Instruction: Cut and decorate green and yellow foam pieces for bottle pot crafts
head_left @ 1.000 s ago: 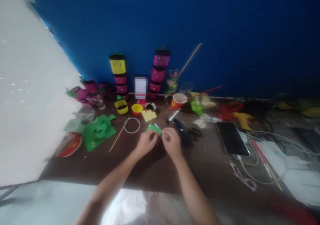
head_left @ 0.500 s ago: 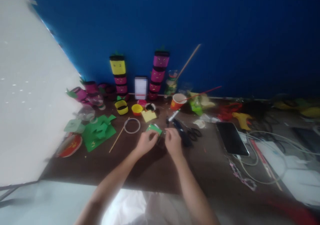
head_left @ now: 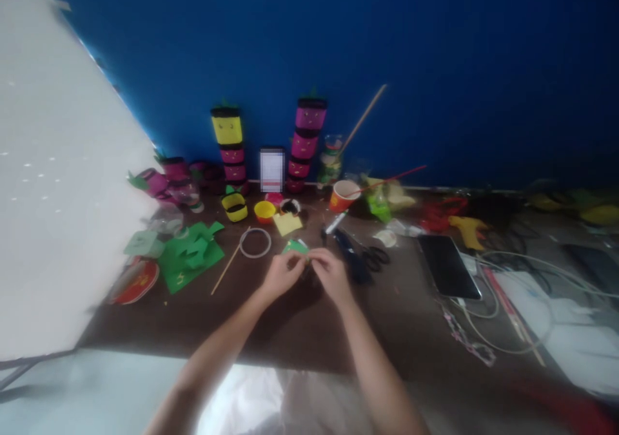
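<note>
My left hand (head_left: 283, 274) and my right hand (head_left: 331, 274) meet fingertip to fingertip above the dark table. Both are pinched closed at a tiny piece between them, blurred and too small to name. Just behind the fingers lies a small green piece (head_left: 294, 246), partly covered by my left hand. A yellow piece (head_left: 288, 223) rests farther back, beside a small yellow cup (head_left: 265, 212). Right of my right hand are black-handled scissors (head_left: 377, 258) and a white marker pen (head_left: 336, 222). A clear ring (head_left: 255, 243) lies to the left, near a thin wooden stick (head_left: 227, 270).
Green sheets and scraps (head_left: 186, 261) lie at left by a red round lid (head_left: 139, 282). Stacked purple and yellow cups (head_left: 309, 145) stand along the blue wall with a phone between. A paper cup (head_left: 344, 196), a tablet (head_left: 447, 267), cables and a yellow glue gun (head_left: 467, 231) are right.
My right hand has moved left, bringing its fingertips to those of my left hand. My left hand has stayed nearly in place.
</note>
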{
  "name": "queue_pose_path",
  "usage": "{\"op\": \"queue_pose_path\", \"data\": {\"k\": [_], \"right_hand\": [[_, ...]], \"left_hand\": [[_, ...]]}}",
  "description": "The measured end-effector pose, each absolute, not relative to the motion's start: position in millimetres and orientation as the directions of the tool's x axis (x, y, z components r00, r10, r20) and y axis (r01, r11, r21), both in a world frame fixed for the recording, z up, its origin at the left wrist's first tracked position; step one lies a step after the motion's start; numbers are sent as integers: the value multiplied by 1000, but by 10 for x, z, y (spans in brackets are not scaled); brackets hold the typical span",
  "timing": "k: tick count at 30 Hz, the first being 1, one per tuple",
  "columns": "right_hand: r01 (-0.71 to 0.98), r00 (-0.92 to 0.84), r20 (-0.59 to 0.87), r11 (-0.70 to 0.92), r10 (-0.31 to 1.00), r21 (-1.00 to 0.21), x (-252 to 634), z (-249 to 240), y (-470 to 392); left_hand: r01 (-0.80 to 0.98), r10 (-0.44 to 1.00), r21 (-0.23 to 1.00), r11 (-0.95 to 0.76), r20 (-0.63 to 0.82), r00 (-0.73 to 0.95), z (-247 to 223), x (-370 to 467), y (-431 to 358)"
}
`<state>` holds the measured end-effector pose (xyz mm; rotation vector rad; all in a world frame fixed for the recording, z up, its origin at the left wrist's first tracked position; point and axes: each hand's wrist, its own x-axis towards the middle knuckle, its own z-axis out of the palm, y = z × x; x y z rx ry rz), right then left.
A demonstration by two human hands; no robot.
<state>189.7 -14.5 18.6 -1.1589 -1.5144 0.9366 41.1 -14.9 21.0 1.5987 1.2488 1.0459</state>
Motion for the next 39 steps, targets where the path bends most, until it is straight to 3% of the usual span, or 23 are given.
{"op": "queue_pose_path", "data": {"k": [13,29,35,39], "right_hand": [[303,-43,230,232,972,-924,1892,162,-162],[386,-40,360,346,932,-855,1872,202,-170],[414,-27,421,393,907,-821,1867,242,-183],[395,-44,428,409,903,-823,1868,234,-193]], "left_hand": [[282,981,947,-154,112,161,173,404,-142],[309,982,939,-151,106,158,168,405,-145],[255,984,961,-109,69,162,212,407,-150],[119,982,993,-15,-8,186,226,394,-125]]}}
